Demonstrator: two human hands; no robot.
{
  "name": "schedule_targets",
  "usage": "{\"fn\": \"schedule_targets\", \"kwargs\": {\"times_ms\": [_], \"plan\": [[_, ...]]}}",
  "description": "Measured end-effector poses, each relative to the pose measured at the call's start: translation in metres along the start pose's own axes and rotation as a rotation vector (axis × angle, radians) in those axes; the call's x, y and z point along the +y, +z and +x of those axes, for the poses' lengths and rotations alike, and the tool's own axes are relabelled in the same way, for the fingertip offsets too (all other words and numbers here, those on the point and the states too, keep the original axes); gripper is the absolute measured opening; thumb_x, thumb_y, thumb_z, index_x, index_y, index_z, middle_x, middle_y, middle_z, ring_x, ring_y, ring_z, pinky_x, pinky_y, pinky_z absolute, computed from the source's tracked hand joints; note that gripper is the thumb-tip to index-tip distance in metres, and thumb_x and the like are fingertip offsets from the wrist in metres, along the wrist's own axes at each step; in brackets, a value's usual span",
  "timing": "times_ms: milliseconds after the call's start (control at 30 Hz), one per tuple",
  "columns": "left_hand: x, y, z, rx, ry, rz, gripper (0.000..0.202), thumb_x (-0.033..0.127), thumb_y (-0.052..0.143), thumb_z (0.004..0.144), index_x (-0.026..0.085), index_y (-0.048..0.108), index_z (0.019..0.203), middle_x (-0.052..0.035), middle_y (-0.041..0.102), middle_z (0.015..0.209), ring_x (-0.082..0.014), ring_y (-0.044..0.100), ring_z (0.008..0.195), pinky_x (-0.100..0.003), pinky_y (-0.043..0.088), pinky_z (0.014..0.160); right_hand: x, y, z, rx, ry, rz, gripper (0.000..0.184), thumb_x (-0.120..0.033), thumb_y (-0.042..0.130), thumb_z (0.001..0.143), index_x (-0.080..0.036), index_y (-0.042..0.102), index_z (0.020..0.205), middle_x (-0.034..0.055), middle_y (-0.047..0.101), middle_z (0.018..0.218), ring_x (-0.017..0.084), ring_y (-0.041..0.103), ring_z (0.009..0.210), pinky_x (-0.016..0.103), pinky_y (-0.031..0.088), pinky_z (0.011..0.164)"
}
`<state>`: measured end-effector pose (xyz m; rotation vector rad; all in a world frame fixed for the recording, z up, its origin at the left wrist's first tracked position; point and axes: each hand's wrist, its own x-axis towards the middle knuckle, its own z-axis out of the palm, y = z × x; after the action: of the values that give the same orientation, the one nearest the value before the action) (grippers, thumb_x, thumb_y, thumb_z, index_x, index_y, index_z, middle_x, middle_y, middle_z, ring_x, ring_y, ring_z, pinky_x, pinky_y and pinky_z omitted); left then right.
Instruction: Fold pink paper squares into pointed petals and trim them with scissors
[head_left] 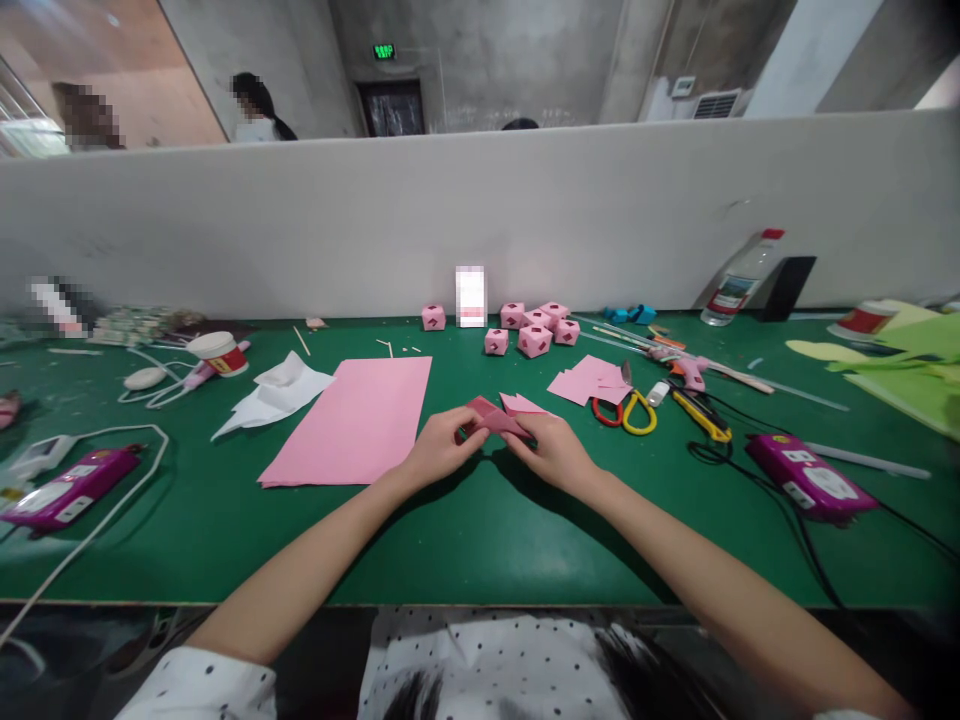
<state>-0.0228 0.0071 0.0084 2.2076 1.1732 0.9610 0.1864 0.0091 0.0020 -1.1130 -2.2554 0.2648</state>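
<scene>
Paper [489, 414]: a folded pink piece between both hands, over the table [480, 540].
Left hand [448, 440]: pinching its left end.
Right hand [556, 448]: pinching its right end.
Fold: shaping creases looks like the step in hand; the next move seems to want both pinches steady while an edge is tucked.
Squares [589, 382]: pink, beyond the right hand, scissors [637, 412] at their edge.
Sheets [360, 420]: beside the left hand.
Cubes [534, 340]: farther back.
Obstacles: none I see blocking the fold.
</scene>
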Motion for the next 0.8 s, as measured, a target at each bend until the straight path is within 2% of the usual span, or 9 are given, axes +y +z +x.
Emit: {"fn": "schedule_targets", "kwargs": {"times_ms": [100, 267, 467, 667, 800], "plan": [[-0.0025, 0.0034, -0.0008, -0.031, 0.004, 0.044, 0.032, 0.04, 0.048, 0.093, 0.016, 0.063, 0.079, -0.0009, 0.064, 0.076, -0.0119, 0.053, 0.065, -0.023, 0.039, 0.061, -0.0001, -0.0002, -0.0001, 0.031, 0.036, -0.007, 0.02, -0.028, 0.05, 0.092, -0.018, 0.057, 0.076, 0.0051, 0.064, 0.073, 0.017, 0.055, 0.067, 0.025, 0.033, 0.061], [-0.0066, 0.0059, -0.0019, -0.047, 0.059, 0.132, 0.032, 0.039, 0.047, 0.094, 0.016, 0.061, 0.078, -0.0002, 0.062, 0.073, -0.0116, 0.051, 0.064, -0.023, 0.036, 0.06, -0.0011, 0.0006, -0.0005, 0.034, 0.052, -0.017, 0.02, -0.033, 0.058, 0.086, -0.018, 0.057, 0.072, 0.0045, 0.065, 0.071, 0.017, 0.056, 0.065, 0.026, 0.033, 0.06], [-0.0053, 0.0083, -0.0029, -0.072, 0.122, 0.199, 0.027, 0.034, 0.047, 0.094, 0.016, 0.059, 0.078, -0.0004, 0.062, 0.075, -0.012, 0.052, 0.066, -0.024, 0.035, 0.063, -0.0039, 0.002, -0.0018, 0.043, 0.037, 0.026, 0.01, -0.026, 0.059, 0.083, -0.019, 0.066, 0.08, 0.0053, 0.069, 0.076, 0.018, 0.06, 0.07, 0.025, 0.035, 0.062], [-0.0035, 0.0086, -0.0016, -0.06, 0.082, 0.133, 0.029, 0.035, 0.049, 0.093, 0.016, 0.06, 0.075, 0.0008, 0.061, 0.07, -0.0107, 0.051, 0.063, -0.023, 0.035, 0.061, -0.0037, 0.0042, -0.0001, 0.126, 0.108, -0.063, 0.019, -0.028, 0.058, 0.081, -0.019, 0.058, 0.065, 0.0021, 0.063, 0.062, 0.014, 0.052, 0.056, 0.025, 0.03, 0.056], [-0.0017, 0.0073, -0.0016, -0.057, 0.057, 0.128, 0.032, 0.039, 0.05, 0.092, 0.015, 0.06, 0.073, 0.0012, 0.06, 0.067, -0.0104, 0.05, 0.061, -0.023, 0.035, 0.06, 0.0032, 0.003, 0.0027, 0.172, 0.192, -0.029, 0.014, -0.026, 0.057, 0.079, -0.019, 0.06, 0.067, 0.0005, 0.063, 0.061, 0.014, 0.054, 0.056, 0.025, 0.033, 0.056]]}}
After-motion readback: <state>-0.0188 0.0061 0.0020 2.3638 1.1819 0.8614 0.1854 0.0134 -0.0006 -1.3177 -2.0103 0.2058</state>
